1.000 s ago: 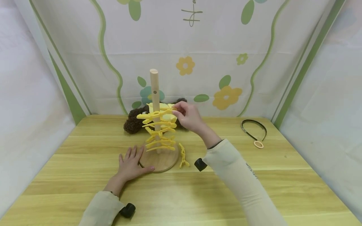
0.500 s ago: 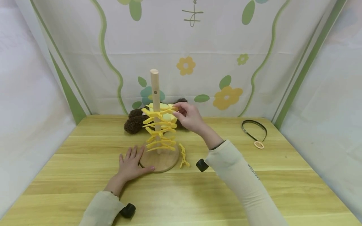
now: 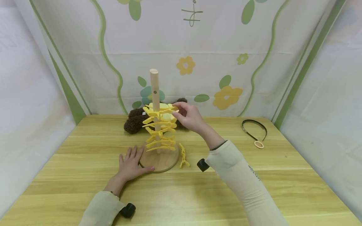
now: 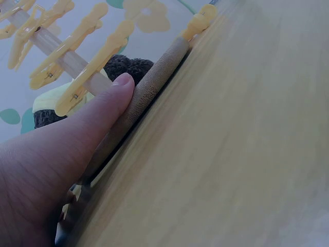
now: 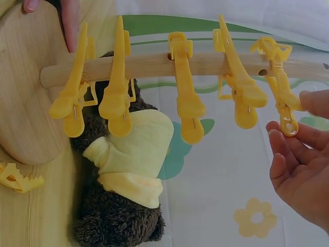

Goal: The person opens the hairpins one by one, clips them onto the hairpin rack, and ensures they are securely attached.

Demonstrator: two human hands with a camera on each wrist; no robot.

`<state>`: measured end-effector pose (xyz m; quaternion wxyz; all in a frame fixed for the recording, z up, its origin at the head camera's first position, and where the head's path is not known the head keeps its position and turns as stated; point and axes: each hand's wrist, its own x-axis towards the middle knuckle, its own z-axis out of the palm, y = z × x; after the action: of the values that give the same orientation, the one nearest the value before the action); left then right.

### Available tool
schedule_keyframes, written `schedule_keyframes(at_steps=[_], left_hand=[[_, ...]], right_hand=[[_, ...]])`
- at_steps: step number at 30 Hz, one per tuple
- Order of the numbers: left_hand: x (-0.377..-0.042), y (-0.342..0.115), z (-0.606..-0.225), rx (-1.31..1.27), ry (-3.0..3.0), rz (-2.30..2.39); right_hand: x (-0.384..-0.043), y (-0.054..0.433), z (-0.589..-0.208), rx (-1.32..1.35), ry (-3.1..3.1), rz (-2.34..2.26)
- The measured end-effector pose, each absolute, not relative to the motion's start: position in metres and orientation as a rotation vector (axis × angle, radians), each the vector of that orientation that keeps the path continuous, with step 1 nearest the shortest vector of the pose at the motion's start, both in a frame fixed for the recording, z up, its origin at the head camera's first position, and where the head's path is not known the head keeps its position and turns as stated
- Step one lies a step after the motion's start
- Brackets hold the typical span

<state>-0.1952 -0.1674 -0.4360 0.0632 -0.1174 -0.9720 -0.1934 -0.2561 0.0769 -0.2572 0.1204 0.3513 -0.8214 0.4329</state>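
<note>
Several yellow alligator hair clips (image 5: 189, 95) are clamped one above another on an upright wooden post (image 3: 154, 82). With thumb and fingers, my right hand (image 3: 190, 117) pinches the handle end of the topmost hair clip (image 5: 281, 85), whose jaws lie across the post. At the foot of the post is a round wooden base (image 3: 162, 162). My left hand (image 3: 130, 166) rests flat with fingers spread, its thumb on the base's near edge and its other fingers along the left side. Right of the base, one loose yellow hair clip (image 3: 183, 156) lies on the table.
Behind the post lies a dark brown plush toy (image 3: 133, 123) in a pale yellow shirt. A black headband (image 3: 254, 121) with a wooden ring is at the back right of the table (image 3: 254, 188). A flower-printed cloth (image 3: 209, 37) hangs behind.
The topmost clip's jaw end has swung in toward the post and the clip now sits across it. My right hand has barely shifted; my left hand stays put.
</note>
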Motion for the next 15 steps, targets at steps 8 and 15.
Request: schedule_keyframes(at_steps=[8, 15], left_hand=[[-0.196, -0.166, -0.437, -0.362, -2.938, -0.587], [-0.197, -0.168, -0.437, -0.356, -2.930, -0.572]], right_hand=[[-0.247, 0.095, -0.258, 0.982, -2.396, 1.278], [-0.222, 0.108, -0.270, 0.824, -2.388, 1.345]])
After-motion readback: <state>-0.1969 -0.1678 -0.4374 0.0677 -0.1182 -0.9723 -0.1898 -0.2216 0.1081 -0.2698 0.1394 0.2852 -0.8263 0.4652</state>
